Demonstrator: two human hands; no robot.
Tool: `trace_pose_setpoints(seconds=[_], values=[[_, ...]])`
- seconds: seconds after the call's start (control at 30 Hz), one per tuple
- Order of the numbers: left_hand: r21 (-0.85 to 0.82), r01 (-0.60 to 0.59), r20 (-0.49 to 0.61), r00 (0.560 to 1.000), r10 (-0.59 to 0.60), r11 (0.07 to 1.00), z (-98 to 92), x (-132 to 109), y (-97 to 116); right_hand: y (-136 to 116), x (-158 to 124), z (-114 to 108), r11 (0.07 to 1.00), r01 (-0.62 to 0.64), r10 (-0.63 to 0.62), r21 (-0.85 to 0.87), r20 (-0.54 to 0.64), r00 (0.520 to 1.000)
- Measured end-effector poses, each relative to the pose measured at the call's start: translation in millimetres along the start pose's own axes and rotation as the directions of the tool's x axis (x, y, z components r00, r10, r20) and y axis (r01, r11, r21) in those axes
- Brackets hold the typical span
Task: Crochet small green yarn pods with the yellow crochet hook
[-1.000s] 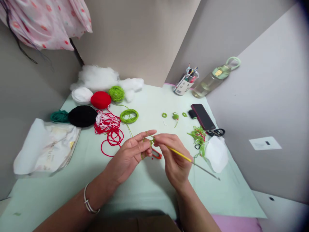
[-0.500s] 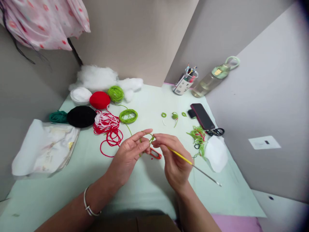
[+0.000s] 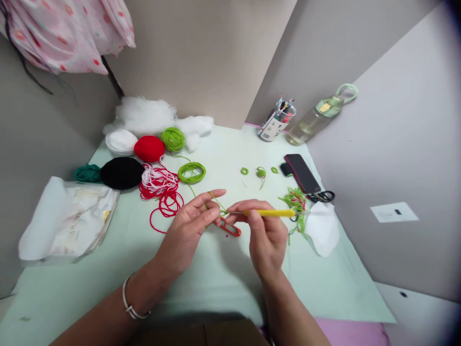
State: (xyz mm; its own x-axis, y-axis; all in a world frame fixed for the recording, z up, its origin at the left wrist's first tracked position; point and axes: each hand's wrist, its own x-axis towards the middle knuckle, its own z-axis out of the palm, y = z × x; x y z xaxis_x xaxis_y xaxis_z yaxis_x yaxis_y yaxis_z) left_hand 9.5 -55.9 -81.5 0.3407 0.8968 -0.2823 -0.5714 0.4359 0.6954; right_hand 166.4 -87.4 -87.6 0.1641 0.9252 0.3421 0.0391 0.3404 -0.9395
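Note:
My left hand (image 3: 192, 226) is held above the pale green table (image 3: 216, 283), fingers curled, pinching a strand of light green yarn (image 3: 213, 198) that runs over the forefinger. My right hand (image 3: 264, 238) grips a yellow-handled crochet hook (image 3: 268, 213), held level, its metal tip at the green yarn between the two hands. Red thread snips (image 3: 229, 227) lie on the table just below the hands.
Yarn balls lie at the back left: green (image 3: 173, 139), red (image 3: 149, 148), black (image 3: 121, 173), teal (image 3: 87, 173), white (image 3: 121, 142), with loose red and white yarn (image 3: 160, 190). White stuffing (image 3: 151, 117), a plastic bag (image 3: 66, 221), phone (image 3: 302, 173), scissors (image 3: 324, 196), pen cup (image 3: 277, 122), bottle (image 3: 320, 115).
My right hand has swung the crochet hook from pointing down-right to lying level, its tip moved to the yarn. My left hand stayed in place.

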Motion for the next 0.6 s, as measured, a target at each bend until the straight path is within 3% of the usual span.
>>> trace_pose_setpoints(seconds=[0.1, 0.2, 0.3, 0.4, 0.5, 0.6], values=[[-0.042, 0.043, 0.036, 0.999, -0.041, 0.998, -1.1, 0, -4, 6, -10, 1, 0.871, 0.283, -0.247, -0.402, 0.139, 0.959], [-0.123, 0.162, 0.087, 0.985, -0.152, 0.979, -3.8, 1, -5, 11, -14, 3, 0.787, 0.369, -0.31, -0.495, 0.201, 0.929], [-0.172, 0.205, 0.11, 0.976, -0.188, 0.964, -6.5, 3, -3, 8, -11, 4, 0.901, 0.262, -0.261, -0.346, 0.049, 0.964], [-0.164, 0.148, 0.065, 0.988, -0.139, 0.975, -6.2, 3, 1, 0, -3, 3, 0.999, 0.053, -0.053, -0.004, -0.076, 0.996], [-0.087, 0.046, 0.015, 0.999, -0.045, 0.995, -2.8, 1, 0, -3, 4, 2, 0.965, -0.111, 0.118, 0.239, -0.015, 0.993], [0.005, 0.005, 0.063, 0.998, -0.005, 1.0, -0.5, -1, -6, -1, 5, 4, 0.973, -0.121, 0.122, 0.199, 0.007, 0.993]])
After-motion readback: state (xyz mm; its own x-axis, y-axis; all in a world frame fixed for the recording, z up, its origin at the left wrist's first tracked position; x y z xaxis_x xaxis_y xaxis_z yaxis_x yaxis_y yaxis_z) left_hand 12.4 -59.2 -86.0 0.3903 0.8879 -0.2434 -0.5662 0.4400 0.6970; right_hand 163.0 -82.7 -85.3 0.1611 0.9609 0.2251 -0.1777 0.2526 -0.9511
